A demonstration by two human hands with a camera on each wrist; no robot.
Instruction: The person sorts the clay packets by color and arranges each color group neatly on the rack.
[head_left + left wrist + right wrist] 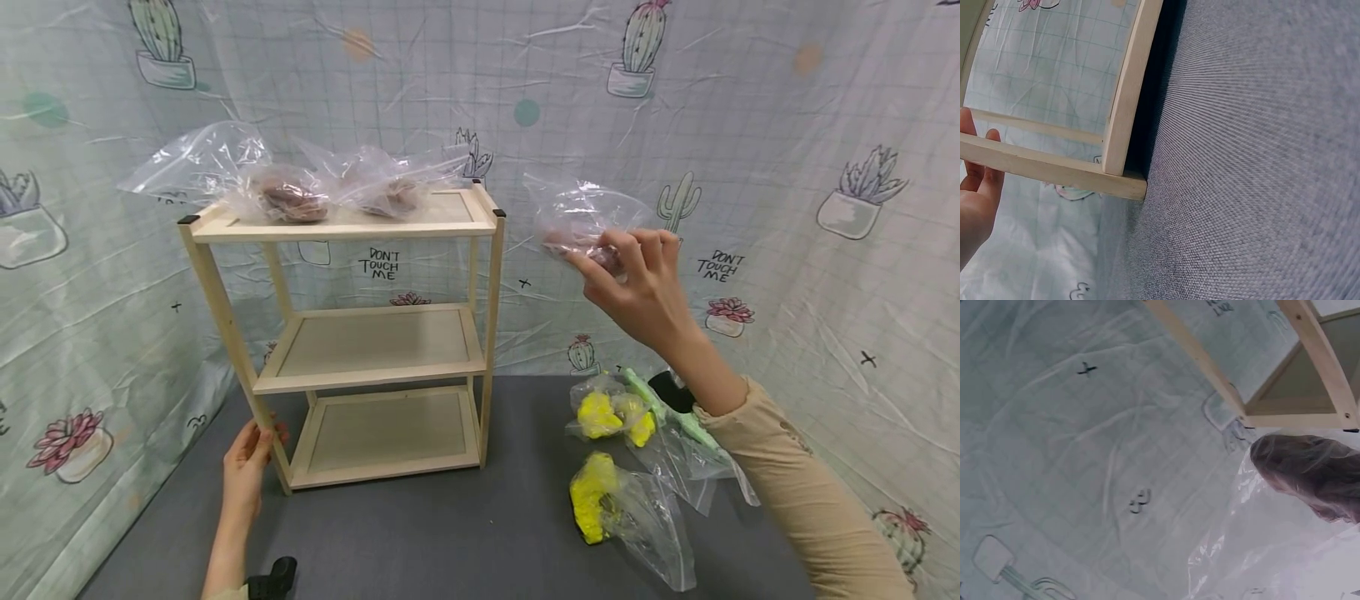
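while right fingers (628, 250) pinch one bag (588, 206) | left fingers (260, 450) grip one rack (382, 343)

Beige sleeve (813, 496), black wrist gear (273, 581)
I'm seeing the sleeve wrinkling right of the wooden rack (382, 342), the wrist gear showing near its left post.

Grey table (525, 533) beneath shelf (378, 346), bags (651, 517)

Looks like a small curtained-off booth; cannot tell whether inside a home, studio or lab. Walled from nine o'clock through twelve to three by creased, cactus-printed sheeting (570, 67), and fitted at six o'clock with a dark grey tabletop (420, 542).
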